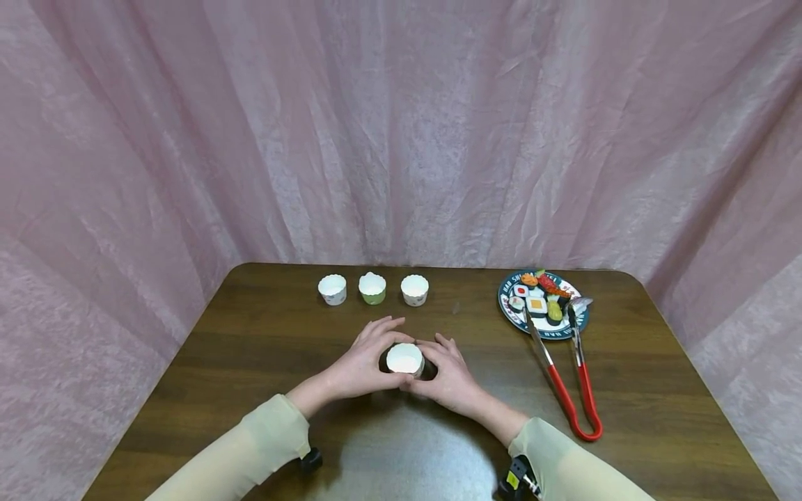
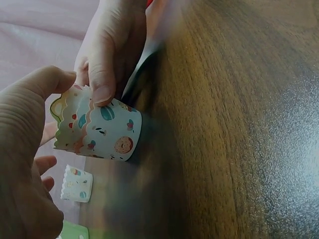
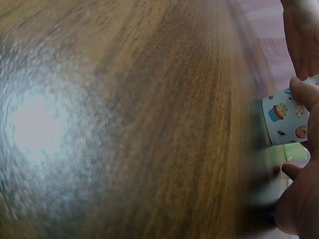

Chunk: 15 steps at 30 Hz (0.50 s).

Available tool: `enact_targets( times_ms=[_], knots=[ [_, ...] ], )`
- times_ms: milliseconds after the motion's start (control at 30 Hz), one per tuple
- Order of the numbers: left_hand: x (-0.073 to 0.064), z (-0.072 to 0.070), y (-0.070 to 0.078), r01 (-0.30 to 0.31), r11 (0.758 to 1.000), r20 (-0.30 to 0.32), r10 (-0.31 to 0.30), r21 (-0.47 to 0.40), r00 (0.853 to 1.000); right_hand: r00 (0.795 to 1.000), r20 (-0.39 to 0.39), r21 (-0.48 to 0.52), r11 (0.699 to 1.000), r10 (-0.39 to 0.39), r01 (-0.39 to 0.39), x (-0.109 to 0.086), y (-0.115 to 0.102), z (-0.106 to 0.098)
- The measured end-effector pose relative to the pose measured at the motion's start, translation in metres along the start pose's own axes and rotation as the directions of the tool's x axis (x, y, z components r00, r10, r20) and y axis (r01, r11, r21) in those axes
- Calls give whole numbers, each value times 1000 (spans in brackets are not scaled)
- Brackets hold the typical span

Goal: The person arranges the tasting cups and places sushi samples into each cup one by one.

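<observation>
A nested stack of paper baking cups (image 1: 405,359) with scalloped rims stands between my two hands at the middle of the table. Cupcake and donut prints show on the outer cup (image 2: 112,129); more rims poke out above it. My left hand (image 1: 370,358) curves round the stack's left side, its thumb at the rim in the left wrist view. From the other side my right hand (image 1: 452,376) grips the stack, with the thumb pressed on the printed wall. The fingers behind the cups are partly hidden.
Three single baking cups stand in a row farther back: a white one (image 1: 333,290), a green one (image 1: 372,288) and another white one (image 1: 415,290). At right, red-handled tongs (image 1: 567,400) rest with their tips on a plate (image 1: 509,316) of sushi pieces. A pink curtain (image 1: 401,139) hangs behind.
</observation>
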<state>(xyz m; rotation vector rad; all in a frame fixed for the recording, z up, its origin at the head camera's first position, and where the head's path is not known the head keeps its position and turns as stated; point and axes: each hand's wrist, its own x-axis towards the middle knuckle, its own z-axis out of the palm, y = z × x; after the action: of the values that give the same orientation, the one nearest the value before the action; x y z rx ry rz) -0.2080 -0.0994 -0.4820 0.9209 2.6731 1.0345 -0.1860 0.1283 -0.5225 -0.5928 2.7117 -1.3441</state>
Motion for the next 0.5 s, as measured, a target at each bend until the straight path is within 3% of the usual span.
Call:
enact_targets(
  times_ms=[233,500],
  knots=[
    [-3,2,1,19,1000,22,-18,-14,1000,1000,5,25,999,-27,27,-3,-2,2],
    [2,0,3,-31,999,-31,31,-13,999,999,-26,92,995,-32,34,0,0,-1]
  ],
)
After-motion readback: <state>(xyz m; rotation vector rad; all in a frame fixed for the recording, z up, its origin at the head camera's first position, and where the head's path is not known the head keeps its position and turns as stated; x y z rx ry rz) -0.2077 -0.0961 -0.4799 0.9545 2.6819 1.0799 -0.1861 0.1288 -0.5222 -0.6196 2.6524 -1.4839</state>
